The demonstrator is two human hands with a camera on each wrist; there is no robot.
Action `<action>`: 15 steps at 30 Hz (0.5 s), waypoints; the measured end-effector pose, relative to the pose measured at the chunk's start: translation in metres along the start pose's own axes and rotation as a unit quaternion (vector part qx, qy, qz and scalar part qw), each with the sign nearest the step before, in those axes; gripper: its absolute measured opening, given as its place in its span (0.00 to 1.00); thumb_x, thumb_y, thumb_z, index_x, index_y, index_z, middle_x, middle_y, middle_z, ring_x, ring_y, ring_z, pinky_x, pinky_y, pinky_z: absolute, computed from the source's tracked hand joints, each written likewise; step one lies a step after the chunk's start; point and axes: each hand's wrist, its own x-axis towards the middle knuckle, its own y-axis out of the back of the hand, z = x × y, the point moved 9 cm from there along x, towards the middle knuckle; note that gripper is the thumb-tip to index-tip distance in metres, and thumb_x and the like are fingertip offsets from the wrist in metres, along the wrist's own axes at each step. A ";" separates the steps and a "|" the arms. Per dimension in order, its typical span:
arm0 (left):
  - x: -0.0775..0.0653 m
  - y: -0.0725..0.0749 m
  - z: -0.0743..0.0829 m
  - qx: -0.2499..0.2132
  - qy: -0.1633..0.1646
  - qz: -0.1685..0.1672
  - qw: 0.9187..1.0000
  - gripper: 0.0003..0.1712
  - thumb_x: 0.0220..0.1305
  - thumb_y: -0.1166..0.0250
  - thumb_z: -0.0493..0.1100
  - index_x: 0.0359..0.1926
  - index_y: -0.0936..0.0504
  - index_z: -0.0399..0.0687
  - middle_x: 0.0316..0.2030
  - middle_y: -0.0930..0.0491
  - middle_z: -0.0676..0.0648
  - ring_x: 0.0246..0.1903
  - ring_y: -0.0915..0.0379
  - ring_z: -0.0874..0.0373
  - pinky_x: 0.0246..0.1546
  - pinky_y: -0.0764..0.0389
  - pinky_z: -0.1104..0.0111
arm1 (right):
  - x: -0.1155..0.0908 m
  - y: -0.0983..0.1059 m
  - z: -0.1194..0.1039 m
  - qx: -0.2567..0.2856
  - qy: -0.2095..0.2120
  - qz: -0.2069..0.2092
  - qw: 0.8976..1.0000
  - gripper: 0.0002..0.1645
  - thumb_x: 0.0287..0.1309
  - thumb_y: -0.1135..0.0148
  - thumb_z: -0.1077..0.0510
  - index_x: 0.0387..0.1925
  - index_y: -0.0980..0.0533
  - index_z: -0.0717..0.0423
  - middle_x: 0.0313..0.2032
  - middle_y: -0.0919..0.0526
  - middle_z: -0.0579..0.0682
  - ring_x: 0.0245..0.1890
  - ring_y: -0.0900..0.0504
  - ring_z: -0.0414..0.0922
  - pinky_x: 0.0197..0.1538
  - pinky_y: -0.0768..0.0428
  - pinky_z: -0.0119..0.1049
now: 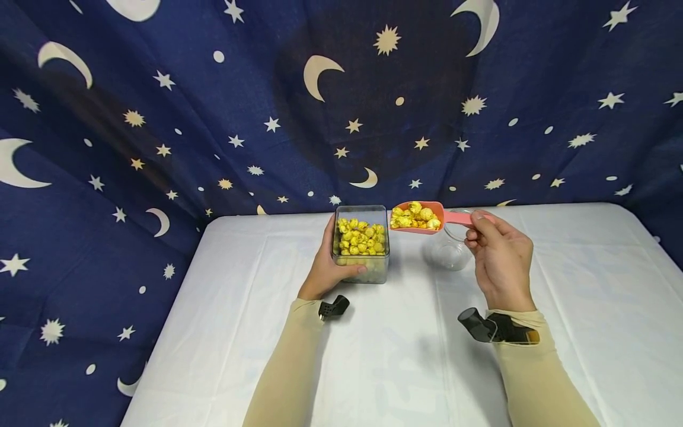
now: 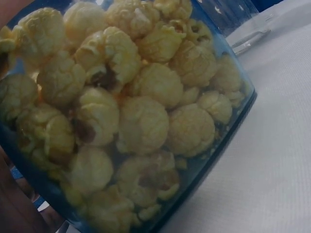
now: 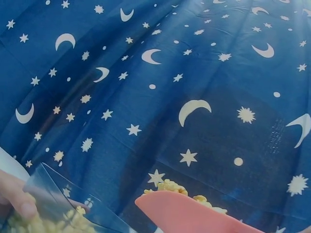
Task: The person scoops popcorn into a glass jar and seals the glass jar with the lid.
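Clear container is shown tilted, packed with yellow, brown-patched popcorn | left hand is partly seen at left edge, beside it | white cloth is spread at right | blue fabric and a transparent object are glimpsed at upper right

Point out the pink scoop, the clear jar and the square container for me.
Pink scoop (image 1: 457,218): head view, on the handle.
Clear jar (image 1: 449,255): head view, body.
Square container (image 1: 376,268): head view, front wall.
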 end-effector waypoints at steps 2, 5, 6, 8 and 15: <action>0.001 0.001 -0.004 0.003 -0.004 0.001 1.000 0.75 0.45 0.16 0.44 0.81 0.61 0.58 0.79 0.54 0.45 0.74 0.50 0.55 0.73 0.48 0.51 | 0.001 0.003 -0.003 0.004 0.004 -0.005 1.000 0.06 0.58 0.30 0.69 0.36 0.18 0.71 0.28 0.18 0.54 0.22 0.24 0.41 0.24 0.23 0.26; 0.001 0.000 -0.003 0.001 -0.009 -0.001 1.000 0.74 0.46 0.16 0.42 0.81 0.61 0.59 0.79 0.54 0.44 0.73 0.49 0.56 0.73 0.48 0.52 | 0.003 0.008 -0.008 0.008 0.010 -0.006 1.000 0.07 0.57 0.29 0.69 0.36 0.18 0.71 0.29 0.18 0.54 0.22 0.24 0.41 0.24 0.23 0.26; 0.001 -0.001 -0.002 -0.002 -0.010 -0.002 1.000 0.74 0.46 0.17 0.42 0.81 0.61 0.59 0.79 0.54 0.44 0.73 0.49 0.56 0.73 0.47 0.52 | 0.003 0.009 -0.010 0.010 0.011 -0.007 1.000 0.07 0.56 0.29 0.69 0.36 0.18 0.71 0.29 0.18 0.54 0.22 0.24 0.41 0.24 0.23 0.26; -0.001 -0.003 0.005 -0.012 -0.004 -0.005 1.000 0.74 0.46 0.17 0.36 0.81 0.61 0.57 0.79 0.54 0.42 0.74 0.49 0.53 0.73 0.48 0.51 | 0.004 0.013 -0.013 0.012 0.014 -0.006 1.000 0.08 0.56 0.28 0.69 0.36 0.19 0.71 0.30 0.18 0.55 0.22 0.23 0.41 0.24 0.22 0.26; -0.002 -0.003 0.004 -0.017 0.002 -0.007 1.000 0.73 0.46 0.18 0.37 0.81 0.60 0.64 0.78 0.50 0.54 0.73 0.48 0.55 0.72 0.45 0.53 | 0.008 0.022 -0.020 0.029 0.014 -0.006 0.999 0.07 0.56 0.30 0.71 0.37 0.19 0.72 0.28 0.18 0.55 0.22 0.23 0.42 0.23 0.23 0.26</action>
